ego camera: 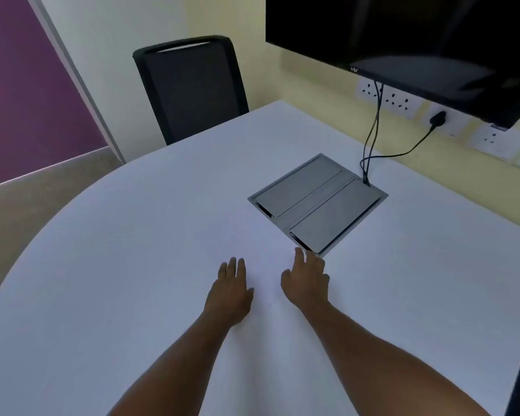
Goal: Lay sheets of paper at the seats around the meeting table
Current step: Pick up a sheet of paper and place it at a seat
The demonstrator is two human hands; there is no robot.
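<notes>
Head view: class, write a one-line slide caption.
Both hands, left hand and right hand, flat on white table beside grey cable box.

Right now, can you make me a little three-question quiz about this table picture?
1. True or false: both hands, left hand and right hand, lie flat on the table.
2. Which hand is nearer the grey box?
A. left
B. right
3. Fill in: the one chair in view is coloured ____.

Key:
1. True.
2. B; its fingertips reach the box's corner.
3. Black.
</notes>
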